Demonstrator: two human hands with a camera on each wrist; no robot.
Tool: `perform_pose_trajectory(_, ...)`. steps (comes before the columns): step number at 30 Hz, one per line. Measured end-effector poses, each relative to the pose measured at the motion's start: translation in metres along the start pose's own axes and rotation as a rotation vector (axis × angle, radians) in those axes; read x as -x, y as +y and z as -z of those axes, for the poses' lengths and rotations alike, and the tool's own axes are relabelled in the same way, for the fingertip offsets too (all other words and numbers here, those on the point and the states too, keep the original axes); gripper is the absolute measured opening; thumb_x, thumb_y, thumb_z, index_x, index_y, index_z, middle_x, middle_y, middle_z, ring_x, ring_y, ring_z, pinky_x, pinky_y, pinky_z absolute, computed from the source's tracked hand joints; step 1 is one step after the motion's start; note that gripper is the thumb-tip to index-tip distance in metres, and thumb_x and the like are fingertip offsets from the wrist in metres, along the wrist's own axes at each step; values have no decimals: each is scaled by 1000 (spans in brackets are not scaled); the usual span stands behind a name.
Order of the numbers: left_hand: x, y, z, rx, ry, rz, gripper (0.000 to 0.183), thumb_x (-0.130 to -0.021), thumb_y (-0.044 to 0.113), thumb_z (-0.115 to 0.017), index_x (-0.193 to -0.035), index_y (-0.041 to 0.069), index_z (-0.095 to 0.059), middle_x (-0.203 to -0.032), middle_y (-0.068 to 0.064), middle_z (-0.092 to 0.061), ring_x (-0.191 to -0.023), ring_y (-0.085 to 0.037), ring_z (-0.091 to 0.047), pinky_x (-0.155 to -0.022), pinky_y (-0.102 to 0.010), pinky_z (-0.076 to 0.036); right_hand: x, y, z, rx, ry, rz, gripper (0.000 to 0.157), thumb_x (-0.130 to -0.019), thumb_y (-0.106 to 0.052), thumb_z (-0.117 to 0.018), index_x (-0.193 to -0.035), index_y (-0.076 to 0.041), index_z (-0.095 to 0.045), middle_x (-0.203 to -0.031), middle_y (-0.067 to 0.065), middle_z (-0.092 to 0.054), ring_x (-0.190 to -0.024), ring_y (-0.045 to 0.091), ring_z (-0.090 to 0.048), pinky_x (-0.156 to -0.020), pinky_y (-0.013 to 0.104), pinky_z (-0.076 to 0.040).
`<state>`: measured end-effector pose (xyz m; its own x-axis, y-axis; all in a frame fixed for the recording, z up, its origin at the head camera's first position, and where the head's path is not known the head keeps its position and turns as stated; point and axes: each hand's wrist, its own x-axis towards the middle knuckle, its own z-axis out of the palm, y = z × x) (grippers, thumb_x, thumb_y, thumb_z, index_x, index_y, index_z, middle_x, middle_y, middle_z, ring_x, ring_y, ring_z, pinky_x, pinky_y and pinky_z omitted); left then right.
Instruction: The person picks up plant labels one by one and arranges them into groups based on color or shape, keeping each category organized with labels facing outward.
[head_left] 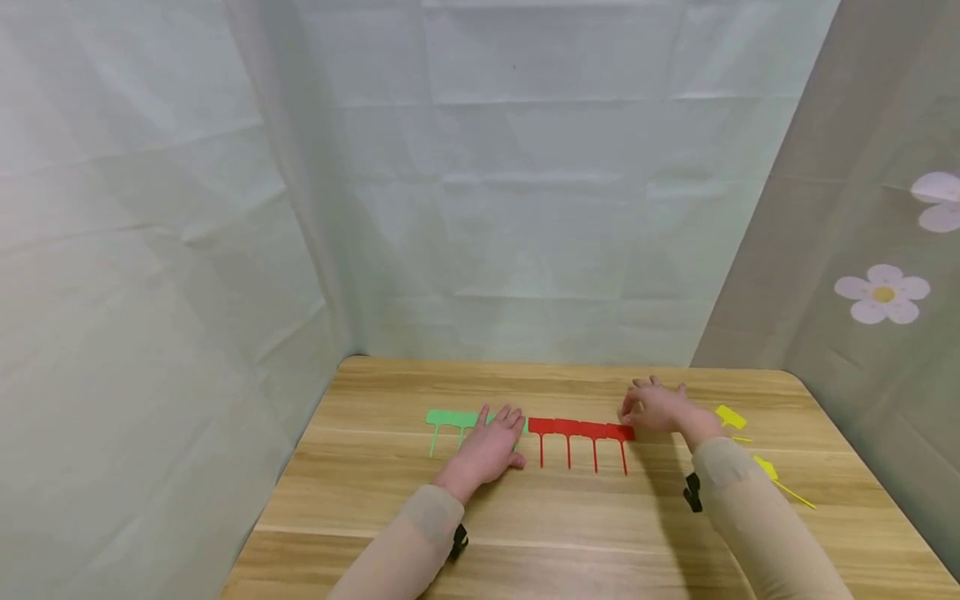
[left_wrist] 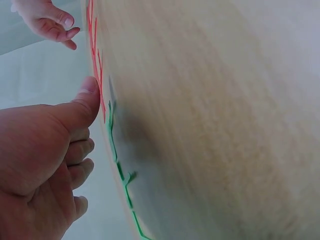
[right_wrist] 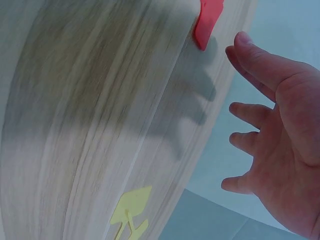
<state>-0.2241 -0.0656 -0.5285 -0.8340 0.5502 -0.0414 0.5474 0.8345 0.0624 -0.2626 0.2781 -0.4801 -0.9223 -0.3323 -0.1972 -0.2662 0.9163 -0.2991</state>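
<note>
Red T-shaped plant labels [head_left: 567, 427] lie side by side in a row on the wooden table, stems toward me. Green labels [head_left: 440, 417] of the same shape continue that row to the left. My left hand [head_left: 491, 446] is over the right part of the green row with its fingers extended, hiding some of those labels. Beyond the right end of the red row, my right hand [head_left: 656, 406] hovers with thumb and index finger close together and the other fingers spread. In the right wrist view, nothing shows in that hand, and its shadow falls beside a red label [right_wrist: 207, 25].
Yellow labels [head_left: 730, 417] lie loosely at the right side of the table [head_left: 570, 533], partly behind my right forearm. Pale cloth [head_left: 555, 233] hangs behind and to the left. Flower-printed cloth [head_left: 810, 250] hangs on the right.
</note>
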Motion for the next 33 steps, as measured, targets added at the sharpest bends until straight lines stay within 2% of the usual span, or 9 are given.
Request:
perform_pose_trajectory(6,-2,4,4,39,9,0,80,-98,48,-75,-160,4,-49,-169,-11,-42,-159,-30,-33,-130,-59,-19,8,9,2,-35,12,30,8,-103,-27,-74,-102,-19,-73,-162,38,-36,-150,68,-17,-106,94,-11)
perform_pose_trajectory(11,-7,10,2,62,13,-21,78,-100,49,-72,-161,5,-49,-170,-10,-41,-159,-30,-32,-131,-56,-18,16,18,5,-71,44,62,11,-104,-23,-73,-109,-13,-73,-161,42,-33,-148,70,-19,-110,84,-29)
perform_pose_trajectory(14,-11,14,1,73,15,-29,78,-101,49,-71,-161,5,-48,-169,-10,-42,-159,-30,-32,-131,-54,-18,21,22,5,-86,53,72,13,-104,-21,-73,-113,-12,-74,-161,43,-31,-148,70,-19,-111,79,-35)
perform_pose_trajectory(26,-30,43,2,37,21,-76,77,-103,51,-67,-162,7,-48,-169,-7,-43,-159,-27,-33,-131,-48,-20,43,32,-1,-149,104,107,23,-105,-21,-71,-122,-5,-73,-161,44,-30,-148,69,-22,-112,78,-34)
perform_pose_trajectory(33,-40,58,-1,48,-9,-55,77,-104,52,-66,-164,9,-45,-170,-6,-40,-160,-26,-29,-132,-47,-19,60,38,-4,-155,143,119,22,-105,-24,-71,-120,-8,-74,-159,45,-32,-145,68,-28,-111,78,-35)
